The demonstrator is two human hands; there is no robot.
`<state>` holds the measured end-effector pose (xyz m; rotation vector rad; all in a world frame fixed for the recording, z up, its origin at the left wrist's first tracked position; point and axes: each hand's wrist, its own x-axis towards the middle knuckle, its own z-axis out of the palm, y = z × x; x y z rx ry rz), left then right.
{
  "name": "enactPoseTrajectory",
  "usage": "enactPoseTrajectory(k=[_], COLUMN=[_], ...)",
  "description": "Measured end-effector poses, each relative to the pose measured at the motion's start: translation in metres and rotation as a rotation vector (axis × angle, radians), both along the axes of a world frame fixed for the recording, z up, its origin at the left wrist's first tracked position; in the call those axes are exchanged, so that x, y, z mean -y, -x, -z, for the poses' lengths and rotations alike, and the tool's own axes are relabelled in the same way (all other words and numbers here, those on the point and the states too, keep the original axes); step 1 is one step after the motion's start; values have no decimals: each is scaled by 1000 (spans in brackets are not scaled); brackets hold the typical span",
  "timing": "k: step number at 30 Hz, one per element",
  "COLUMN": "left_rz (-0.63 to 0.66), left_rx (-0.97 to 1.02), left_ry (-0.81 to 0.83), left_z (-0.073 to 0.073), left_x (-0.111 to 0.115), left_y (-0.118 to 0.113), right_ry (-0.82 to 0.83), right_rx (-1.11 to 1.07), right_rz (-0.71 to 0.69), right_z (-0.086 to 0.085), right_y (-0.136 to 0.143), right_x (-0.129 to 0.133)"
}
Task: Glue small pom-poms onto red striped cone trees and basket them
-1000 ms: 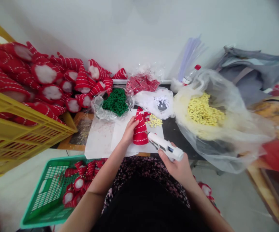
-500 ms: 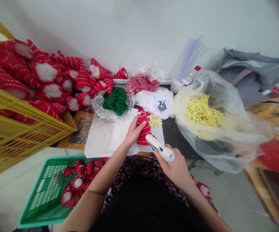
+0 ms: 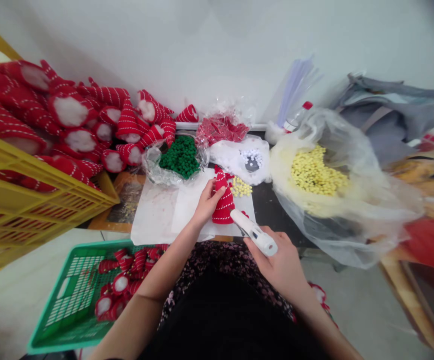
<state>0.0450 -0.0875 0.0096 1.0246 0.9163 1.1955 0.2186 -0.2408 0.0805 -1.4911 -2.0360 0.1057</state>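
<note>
Cone [image 3: 223, 209], head view: red with white stitching, on or just above the white paper [image 3: 156, 215], tip pointing away; slightly further right than a second ago.
Left hand [image 3: 206, 204]: grips the cone from its left side; thumb now lies further across its face.
Right hand [image 3: 280, 260]: wrapped round a white gun-shaped tool [image 3: 256, 234], right of the cone.
Nozzle [image 3: 234, 215]: drawn slightly right since half a second ago, now by the cone's lower right edge; contact, cannot tell.
Meaning: work seems centred on that edge, cone steadied, tool doing the fine moving.
Yellow beads [image 3: 241, 187]: just right of the cone's upper part, undisturbed.
</note>
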Motion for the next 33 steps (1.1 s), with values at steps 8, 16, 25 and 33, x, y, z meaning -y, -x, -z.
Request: enactPoseTrajectory(k=[8,16,25,33], left_rz=[28,47,64,38], left_rx=[72,43,34,64], left_ry=[2,-41,-52,-17], left_z=[-2,1,2,-1], left_x=[3,3,3,3], left_y=[1,5,4,5], right_ry=[29,36,38,65], right_rx=[-169,-116,-68,-96], right_rz=[112,100,108,118], right_z=[-4,8,8,3], right_y=[4,9,8,4], right_x=[-14,-23,-24,-16])
